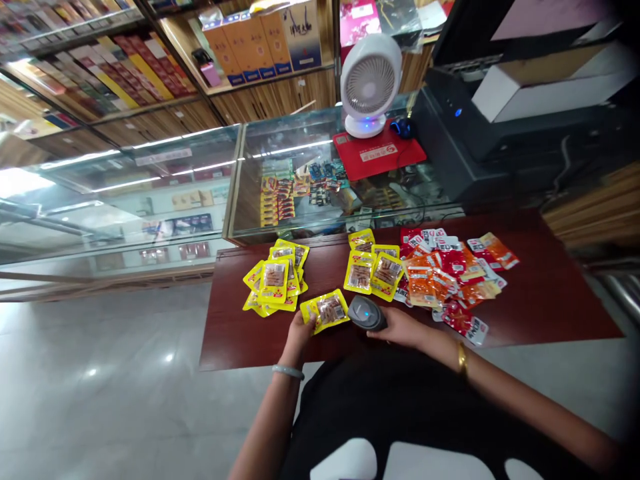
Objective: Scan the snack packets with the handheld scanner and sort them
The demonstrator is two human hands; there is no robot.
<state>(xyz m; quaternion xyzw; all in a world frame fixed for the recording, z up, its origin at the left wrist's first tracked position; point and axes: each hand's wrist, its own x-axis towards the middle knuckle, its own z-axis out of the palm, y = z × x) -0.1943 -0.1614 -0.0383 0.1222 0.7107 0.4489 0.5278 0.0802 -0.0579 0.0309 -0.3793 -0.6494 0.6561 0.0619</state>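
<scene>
My left hand [299,331] pinches one yellow snack packet [326,311] by its lower left edge, fingers closed on it, just above the near edge of the dark red table [540,300]. My right hand [400,328] is wrapped around a grey scanner [367,313], whose head points to about ten o'clock, toward the packet. The packet lies at nine o'clock from the scanner, almost touching it, with its long axis running left to right and slightly tilted. At eleven o'clock sits a pile of yellow packets [277,278]; at one o'clock, the red and orange packets [450,273]. Behind the table stand a glass counter [200,173] and a white fan [369,83].
</scene>
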